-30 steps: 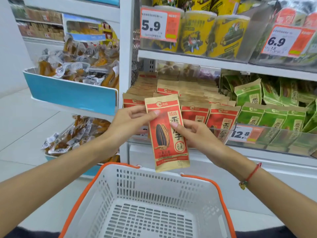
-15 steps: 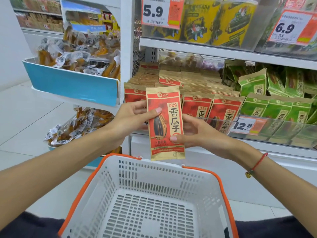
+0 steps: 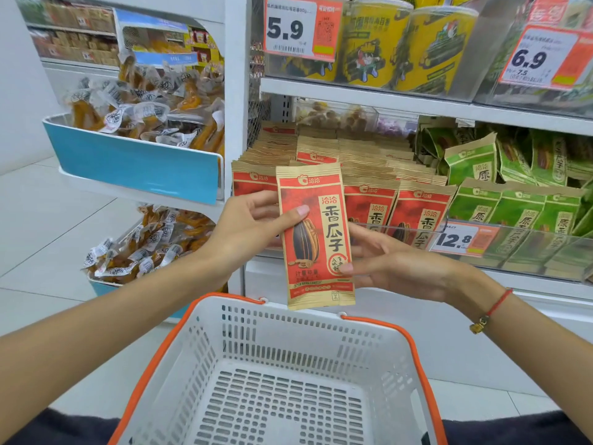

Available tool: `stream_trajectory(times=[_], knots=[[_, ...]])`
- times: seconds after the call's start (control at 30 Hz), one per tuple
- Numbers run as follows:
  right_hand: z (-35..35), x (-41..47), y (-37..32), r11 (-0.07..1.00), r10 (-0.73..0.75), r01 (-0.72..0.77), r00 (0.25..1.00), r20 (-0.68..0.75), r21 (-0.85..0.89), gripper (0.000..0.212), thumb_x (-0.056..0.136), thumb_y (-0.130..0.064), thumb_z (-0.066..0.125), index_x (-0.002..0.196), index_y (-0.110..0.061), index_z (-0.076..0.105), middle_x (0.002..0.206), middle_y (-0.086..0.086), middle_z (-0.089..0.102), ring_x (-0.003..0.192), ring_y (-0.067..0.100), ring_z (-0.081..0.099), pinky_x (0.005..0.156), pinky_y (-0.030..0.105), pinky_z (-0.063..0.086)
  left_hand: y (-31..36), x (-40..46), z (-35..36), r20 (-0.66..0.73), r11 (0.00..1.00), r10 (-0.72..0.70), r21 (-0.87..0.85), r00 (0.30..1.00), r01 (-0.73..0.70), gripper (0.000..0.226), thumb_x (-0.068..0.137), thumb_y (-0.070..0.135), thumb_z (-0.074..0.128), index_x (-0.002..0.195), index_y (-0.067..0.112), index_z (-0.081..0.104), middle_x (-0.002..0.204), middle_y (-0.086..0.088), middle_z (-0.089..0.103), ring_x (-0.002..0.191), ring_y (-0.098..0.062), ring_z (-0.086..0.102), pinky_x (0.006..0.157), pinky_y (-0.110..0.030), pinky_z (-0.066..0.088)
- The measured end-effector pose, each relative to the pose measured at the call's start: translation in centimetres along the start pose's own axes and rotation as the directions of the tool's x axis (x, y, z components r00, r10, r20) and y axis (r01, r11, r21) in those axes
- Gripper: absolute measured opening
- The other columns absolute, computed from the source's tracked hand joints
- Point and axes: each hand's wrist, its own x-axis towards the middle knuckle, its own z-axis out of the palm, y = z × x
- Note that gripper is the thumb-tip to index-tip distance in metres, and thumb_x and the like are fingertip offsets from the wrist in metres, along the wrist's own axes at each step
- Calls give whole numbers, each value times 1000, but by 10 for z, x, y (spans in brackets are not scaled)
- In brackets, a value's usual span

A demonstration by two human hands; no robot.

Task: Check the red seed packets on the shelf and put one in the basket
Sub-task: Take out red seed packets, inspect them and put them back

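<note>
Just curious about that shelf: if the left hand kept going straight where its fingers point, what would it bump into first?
Probably nothing beyond the red seed packet the left hand already pinches; past that, likely the right hand, though depth is unclear.

basket (image 3: pixel 414 358) open-topped, unobstructed from above; clear shelf lip (image 3: pixel 519 232) bars low reach to packets

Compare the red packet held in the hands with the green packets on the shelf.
The red seed packet is red with a tan border; the green packets are green. The red one is held upright above the basket by the left hand and right hand; the green ones stand behind the clear shelf rail. Both bear a similar logo and vertical characters.
</note>
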Motion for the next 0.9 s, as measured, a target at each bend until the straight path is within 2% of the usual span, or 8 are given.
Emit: stream_trajectory(times=[0.13,0.2,0.33,0.43,0.6,0.7,0.8,0.9], knots=[[9,3,-2,996,-86,83,980,-181,-24,55,87,-8,61,136,-27,47,122,3,67,114,21,63,100,43,48,2,0,-3,-274,898,211,433,938,-75,43,67,62,72,98,35,58,87,16,68,76,0,67,69,-29,56],[14,4,-2,983,-184,170,942,-281,-74,52,87,-6,62,134,-27,50,119,0,69,111,18,64,97,40,49,6,-1,-4,-349,876,274,475,896,-83,49,70,59,73,101,28,50,86,15,62,72,-4,64,68,-34,55],[28,5,-2,849,-502,319,738,-451,-422,54,87,-3,67,134,-24,51,120,-9,66,109,8,62,82,17,52,5,-2,-2,-181,824,307,543,934,-166,20,86,42,66,99,31,56,87,19,65,74,1,65,73,-36,57],[36,7,-1,663,-668,242,617,-415,-708,61,83,-4,68,136,-28,49,120,-14,60,97,7,62,72,23,55,1,-3,7,-34,921,160,364,987,-136,26,93,52,49,113,37,56,106,21,64,97,-4,66,84,-44,56],[42,15,11,550,-654,96,668,-356,-830,71,81,-17,67,145,-32,38,128,-4,44,112,15,46,97,38,44,11,-7,24,114,994,-92,-54,989,98,38,91,63,28,89,43,60,85,21,70,104,-9,66,85,-35,57],[36,14,9,614,-555,85,754,-352,-785,69,83,-21,69,144,-36,38,133,-6,35,124,16,35,106,39,37,5,-3,16,162,987,-116,-92,980,132,31,98,53,30,101,39,58,88,15,74,93,-9,71,74,-26,59],[30,11,2,770,-437,112,810,-390,-629,52,86,-24,69,132,-40,50,130,-12,34,128,11,30,107,42,38,-1,1,5,202,983,-132,-98,970,155,31,99,47,35,123,40,52,110,10,72,99,-13,70,81,-29,58],[29,11,-3,773,-492,78,700,-518,-629,37,83,-32,71,116,-32,54,120,-12,47,115,7,45,92,28,45,-2,1,2,241,980,-133,-116,961,165,32,99,44,36,129,43,47,118,7,69,100,-16,70,80,-31,59]])
